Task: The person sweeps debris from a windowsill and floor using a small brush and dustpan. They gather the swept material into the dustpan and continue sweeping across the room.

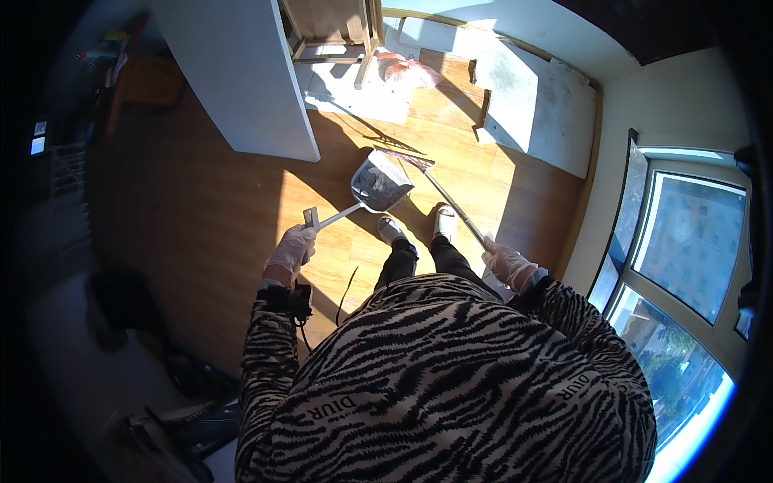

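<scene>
Gripping the end of a long pale handle, the left hand (291,249), in a thin glove, is closed around it and holds a grey dustpan (378,185) out in front, low over the wooden floor (217,217). The right hand (507,264), also gloved, is closed around the upper end of a thin broom stick (455,209), which runs forward and to the left down to the broom head (407,158), just beyond the pan's far edge.

The pan hangs well ahead of the left hand, at the far end of its handle, in the sunlit patch just in front of the person's two pale shoes (419,225). Its tray looks dark, as if some dust already lies in it, though that is too small to tell for sure. The broom head sits at or touching the pan's lip.

By the look of it, this is the sweeping-in step: debris is being gathered into the pan. The next move would call for a short pull of the bristles toward the tray while the left hand keeps the lip flat on the floor.

A white panel (241,80) stands to the left, just beyond the pan.
</scene>
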`<state>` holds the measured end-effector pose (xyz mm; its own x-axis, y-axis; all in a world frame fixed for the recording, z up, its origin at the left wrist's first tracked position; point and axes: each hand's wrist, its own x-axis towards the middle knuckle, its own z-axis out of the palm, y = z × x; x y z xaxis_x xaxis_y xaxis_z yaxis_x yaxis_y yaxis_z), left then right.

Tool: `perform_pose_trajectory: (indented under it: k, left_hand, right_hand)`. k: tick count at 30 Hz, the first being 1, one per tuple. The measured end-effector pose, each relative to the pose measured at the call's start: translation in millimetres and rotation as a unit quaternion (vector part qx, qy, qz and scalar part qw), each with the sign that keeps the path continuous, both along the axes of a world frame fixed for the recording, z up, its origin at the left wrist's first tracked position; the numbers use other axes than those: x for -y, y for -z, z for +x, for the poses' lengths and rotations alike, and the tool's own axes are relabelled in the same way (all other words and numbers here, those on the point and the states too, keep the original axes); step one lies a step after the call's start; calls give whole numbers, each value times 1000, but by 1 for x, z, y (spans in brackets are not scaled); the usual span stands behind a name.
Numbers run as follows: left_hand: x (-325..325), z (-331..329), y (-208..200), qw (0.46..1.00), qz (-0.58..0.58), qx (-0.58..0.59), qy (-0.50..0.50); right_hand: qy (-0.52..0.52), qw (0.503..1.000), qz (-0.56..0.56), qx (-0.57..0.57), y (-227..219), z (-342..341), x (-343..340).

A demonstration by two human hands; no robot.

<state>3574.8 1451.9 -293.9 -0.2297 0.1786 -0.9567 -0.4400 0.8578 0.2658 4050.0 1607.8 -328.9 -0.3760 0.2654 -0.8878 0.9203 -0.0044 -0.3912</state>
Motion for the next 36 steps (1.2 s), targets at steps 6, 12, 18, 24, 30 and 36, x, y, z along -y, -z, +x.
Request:
perform_pose_trajectory:
  k: [6, 12, 18, 24, 30, 36]
  left_hand:
    - [16, 22, -20, 1000, -7, -14, -22]
    - [48, 38, -25, 999, 8, -31, -32]
    - [75, 38, -23, 999, -5, -28, -45]
    - [30, 75, -47, 999, -3, -16, -51]
    - [-30, 134, -75, 997, -20, -38, -61]
    - [59, 80, -31, 997, -22, -54, -54]
  right_hand:
    - [-178, 978, 111, 3, 44, -27, -67]
    - [-224, 964, 128, 63, 81, 15, -52]
    - [-107, 991, 82, 24, 52, 69, -11]
    - [60, 998, 12, 6, 35, 100, -29]
    - [-399, 906, 141, -10, 10, 99, -21]
    - [-620, 691, 366, -59, -4, 48, 94]
